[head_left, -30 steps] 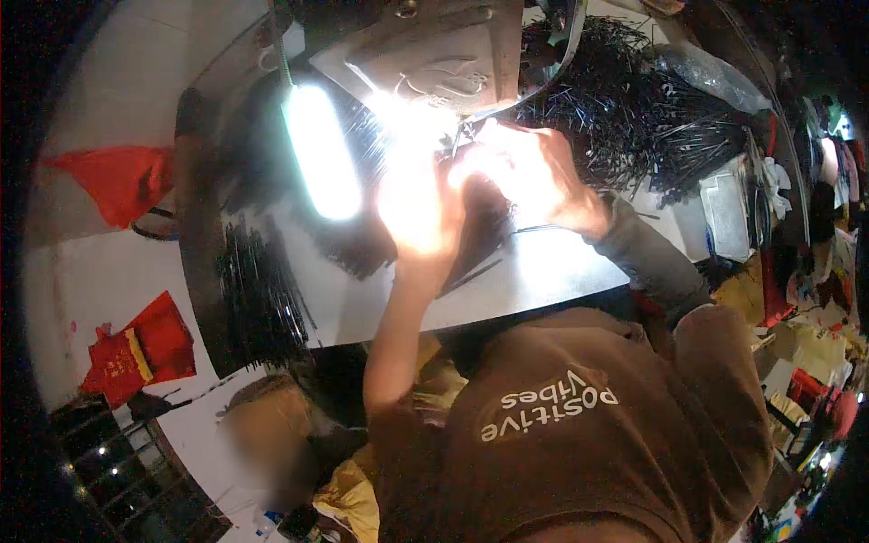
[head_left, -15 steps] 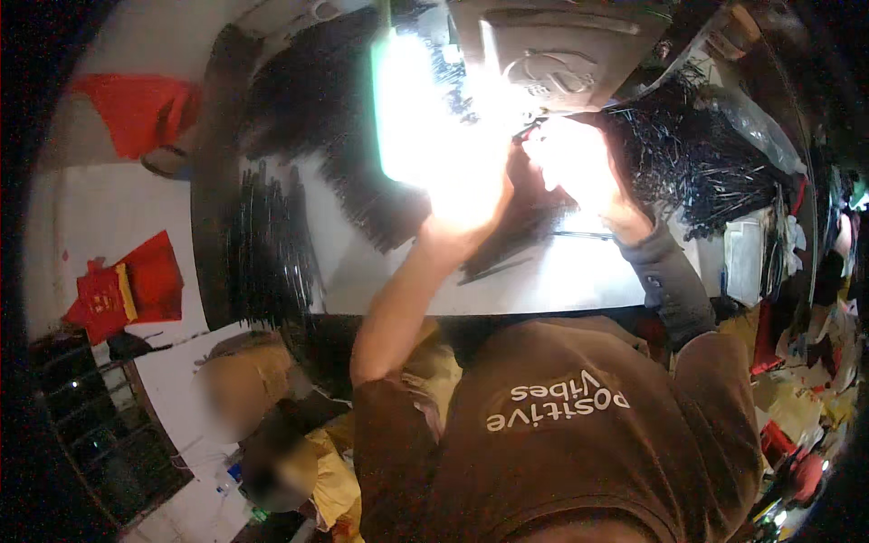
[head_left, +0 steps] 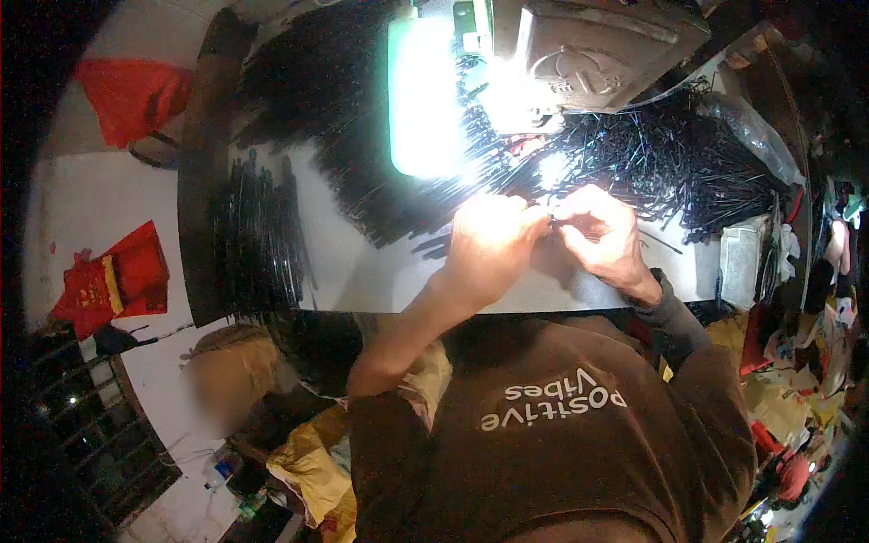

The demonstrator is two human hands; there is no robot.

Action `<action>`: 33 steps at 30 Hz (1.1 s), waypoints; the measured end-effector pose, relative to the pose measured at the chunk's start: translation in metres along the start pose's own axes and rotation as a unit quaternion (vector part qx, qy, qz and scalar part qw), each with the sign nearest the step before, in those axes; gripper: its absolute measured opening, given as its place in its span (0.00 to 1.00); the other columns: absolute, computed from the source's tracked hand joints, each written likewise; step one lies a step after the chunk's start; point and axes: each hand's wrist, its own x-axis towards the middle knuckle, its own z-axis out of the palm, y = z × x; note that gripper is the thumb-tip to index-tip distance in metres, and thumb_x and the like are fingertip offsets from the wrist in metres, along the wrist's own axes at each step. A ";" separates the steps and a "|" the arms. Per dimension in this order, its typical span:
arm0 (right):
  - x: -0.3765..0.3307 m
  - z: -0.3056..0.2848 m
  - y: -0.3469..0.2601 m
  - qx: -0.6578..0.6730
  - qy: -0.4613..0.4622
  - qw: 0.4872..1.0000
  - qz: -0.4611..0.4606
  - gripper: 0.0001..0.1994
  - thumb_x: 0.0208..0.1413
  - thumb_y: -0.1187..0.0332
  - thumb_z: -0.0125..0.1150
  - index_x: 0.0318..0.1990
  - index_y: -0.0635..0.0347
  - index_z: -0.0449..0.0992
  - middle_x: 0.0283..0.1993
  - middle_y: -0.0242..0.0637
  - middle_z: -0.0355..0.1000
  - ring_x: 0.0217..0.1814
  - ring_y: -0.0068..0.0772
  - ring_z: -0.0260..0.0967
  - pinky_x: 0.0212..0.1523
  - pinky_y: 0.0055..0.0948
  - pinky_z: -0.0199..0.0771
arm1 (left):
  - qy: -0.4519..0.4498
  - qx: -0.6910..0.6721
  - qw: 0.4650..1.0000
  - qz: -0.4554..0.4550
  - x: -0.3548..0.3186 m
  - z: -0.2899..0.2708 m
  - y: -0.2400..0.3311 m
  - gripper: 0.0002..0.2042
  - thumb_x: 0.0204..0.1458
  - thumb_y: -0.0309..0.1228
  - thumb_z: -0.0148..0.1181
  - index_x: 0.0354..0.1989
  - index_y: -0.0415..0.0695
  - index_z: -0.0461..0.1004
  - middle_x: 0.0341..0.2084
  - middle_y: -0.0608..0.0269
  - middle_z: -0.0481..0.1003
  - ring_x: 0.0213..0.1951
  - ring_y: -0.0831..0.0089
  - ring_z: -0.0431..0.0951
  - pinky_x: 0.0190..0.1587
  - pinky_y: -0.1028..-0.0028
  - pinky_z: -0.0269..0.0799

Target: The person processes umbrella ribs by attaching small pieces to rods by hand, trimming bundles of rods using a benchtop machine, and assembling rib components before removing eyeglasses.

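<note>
My left hand (head_left: 493, 246) is closed in a pinch above the white tabletop (head_left: 353, 271), its fingertips meeting those of my right hand (head_left: 601, 233). The right hand is closed too, thumb against curled fingers. A small dark bit shows between the two sets of fingertips, too small to name. Just beyond my hands lies a large pile of thin black strips (head_left: 625, 149), like short wires or cords. Another spread of black strips (head_left: 362, 154) covers the table's left side.
A glaring lamp (head_left: 421, 100) hangs over the strips. A grey-brown machine casing (head_left: 634, 45) with a raised emblem stands at the back. A white box (head_left: 742, 262) sits at the table's right edge. Another person (head_left: 235, 385) is at the lower left.
Both hands have come back from beneath the machine towards me, out of the strongest glare, and their fingertips now meet. The view has shifted slightly.
</note>
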 end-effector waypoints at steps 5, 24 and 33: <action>0.002 -0.008 0.004 -0.300 0.010 0.938 -0.172 0.07 0.39 0.73 0.61 0.30 0.58 0.76 0.26 0.36 0.69 0.26 0.39 0.67 0.27 0.34 0.68 | 0.066 0.030 0.997 0.009 0.010 0.000 -0.002 0.05 0.44 0.25 0.64 0.31 0.44 0.76 0.24 0.61 0.77 0.27 0.64 0.76 0.33 0.70 0.71; 0.011 -0.009 -0.011 -0.095 -0.029 0.991 0.089 0.05 0.45 0.76 0.60 0.32 0.60 0.76 0.23 0.30 0.66 0.20 0.16 0.60 0.21 0.22 0.60 | 0.186 0.029 0.982 -0.001 0.028 -0.036 -0.077 0.09 0.42 0.20 0.61 0.35 0.37 0.76 0.29 0.54 0.75 0.32 0.61 0.74 0.38 0.68 0.69; 0.027 0.004 0.015 -0.007 -0.001 0.996 0.090 0.05 0.53 0.75 0.55 0.33 0.69 0.71 0.22 0.34 0.71 0.21 0.18 0.67 0.20 0.20 0.69 | 0.148 0.047 0.984 -0.084 0.028 0.004 -0.035 0.13 0.48 0.15 0.55 0.42 0.37 0.75 0.25 0.56 0.76 0.26 0.71 0.75 0.33 0.78 0.70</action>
